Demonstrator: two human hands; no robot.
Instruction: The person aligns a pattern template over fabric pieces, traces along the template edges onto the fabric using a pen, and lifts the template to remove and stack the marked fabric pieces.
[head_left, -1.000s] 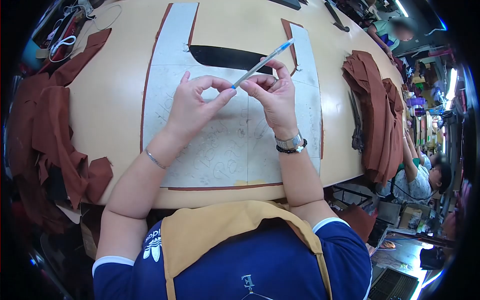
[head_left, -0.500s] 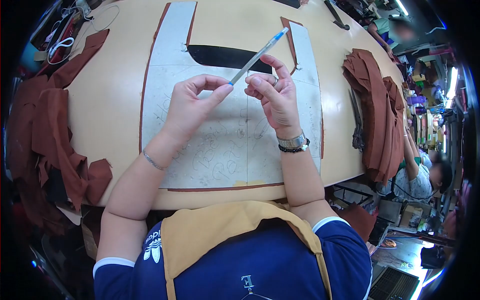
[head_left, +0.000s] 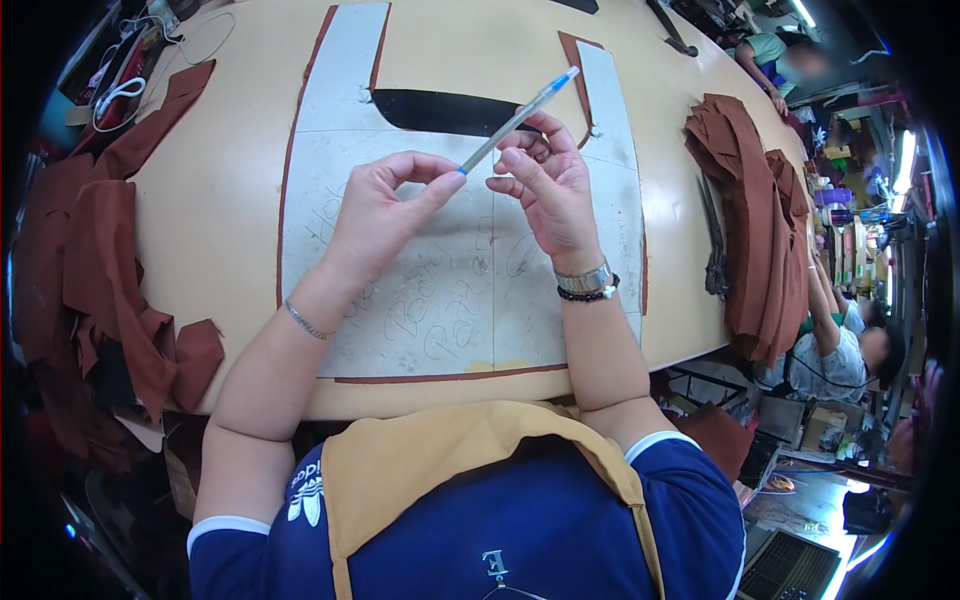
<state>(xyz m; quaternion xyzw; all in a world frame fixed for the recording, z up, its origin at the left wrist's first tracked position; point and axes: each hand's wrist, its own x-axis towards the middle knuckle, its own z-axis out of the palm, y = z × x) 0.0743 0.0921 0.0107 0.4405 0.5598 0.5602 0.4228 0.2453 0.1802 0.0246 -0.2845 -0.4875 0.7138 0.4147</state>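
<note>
My left hand (head_left: 390, 200) is closed in a pinch, with thumb and forefinger on the lower end of a clear-barrelled pen (head_left: 490, 143). The pen slants up to the right, and its blue end points away from me. Close beside it is my right hand (head_left: 550, 180), fingers curled loosely and apart, holding nothing. Its fingertips are near the barrel; whether they touch it I cannot tell. Beneath both hands lies a large whitish pattern piece (head_left: 400, 320) with handwriting on it, on top of brown fabric (head_left: 645, 260) that shows along its edges.
A black strip (head_left: 440, 111) lies at the pattern's cutout. Brown fabric piles rest at left (head_left: 105, 230) and right (head_left: 745, 230), with dark scissors (head_left: 714, 240) beside the right pile. A dark tool (head_left: 672, 28) sits at the far edge. Two people are on the right.
My right hand's fingers have loosened and spread, and its forefinger has bent down. The pen's far end has dipped slightly. My left hand keeps its pinch.
</note>
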